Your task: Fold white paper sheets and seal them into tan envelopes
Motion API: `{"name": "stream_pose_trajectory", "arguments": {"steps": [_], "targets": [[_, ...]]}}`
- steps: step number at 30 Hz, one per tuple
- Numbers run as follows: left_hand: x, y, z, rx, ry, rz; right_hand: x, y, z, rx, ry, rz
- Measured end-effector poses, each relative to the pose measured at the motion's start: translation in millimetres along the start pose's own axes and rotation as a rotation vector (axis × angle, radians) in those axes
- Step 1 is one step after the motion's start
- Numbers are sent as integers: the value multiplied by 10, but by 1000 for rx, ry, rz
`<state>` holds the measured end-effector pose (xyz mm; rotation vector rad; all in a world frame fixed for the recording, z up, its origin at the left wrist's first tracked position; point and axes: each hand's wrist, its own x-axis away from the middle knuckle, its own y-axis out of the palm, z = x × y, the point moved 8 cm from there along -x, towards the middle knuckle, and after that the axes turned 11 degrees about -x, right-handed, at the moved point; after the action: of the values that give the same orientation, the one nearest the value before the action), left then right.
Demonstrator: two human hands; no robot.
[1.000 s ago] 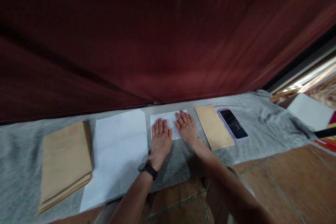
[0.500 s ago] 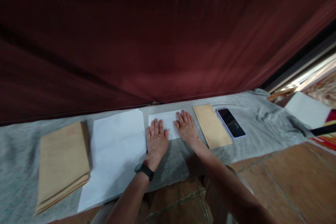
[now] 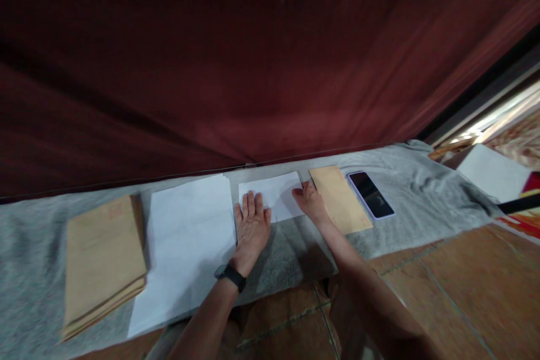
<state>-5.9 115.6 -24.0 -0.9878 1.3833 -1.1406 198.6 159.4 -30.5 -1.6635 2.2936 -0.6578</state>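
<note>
A small folded white paper (image 3: 276, 194) lies on the grey cloth (image 3: 405, 191) near the curtain. My left hand (image 3: 252, 226), with a black wristband, lies flat and open on the paper's left end. My right hand (image 3: 311, 202) sits at the paper's right edge, fingers curled down against it, beside a single brown envelope (image 3: 341, 202). Whether it grips the paper's edge I cannot make out.
A stack of white sheets (image 3: 189, 236) lies left of my left hand, and a pile of brown envelopes (image 3: 103, 259) further left. A dark phone (image 3: 371, 195) rests right of the single envelope. A dark red curtain (image 3: 253, 56) hangs behind. Brown floor tiles (image 3: 464, 287) lie below.
My right hand slid right off the top of the folded paper to its right edge and curled its fingers. The left hand stayed flat on the paper.
</note>
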Motion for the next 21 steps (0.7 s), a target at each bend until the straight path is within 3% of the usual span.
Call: {"name": "stream_pose_trajectory", "arguments": {"steps": [4, 8, 11, 14, 16, 21], "targets": [[-26, -20, -35, 60, 5, -1, -76, 23, 35, -231, 77, -102], [-46, -242, -92, 201, -32, 108, -68, -49, 13, -432, 119, -121], [-17, -431, -175, 360, -97, 210, 74, -2, -18, -723, 160, -197], [37, -466, -304, 552, -230, 234, 312, 110, -26, -932, 188, -248], [75, -350, -360, 760, -334, 159, 486, 197, 55, -1008, 266, -217], [205, 138, -120, 1398, -498, -274, 853, 435, 151, -1109, 435, -290]]}}
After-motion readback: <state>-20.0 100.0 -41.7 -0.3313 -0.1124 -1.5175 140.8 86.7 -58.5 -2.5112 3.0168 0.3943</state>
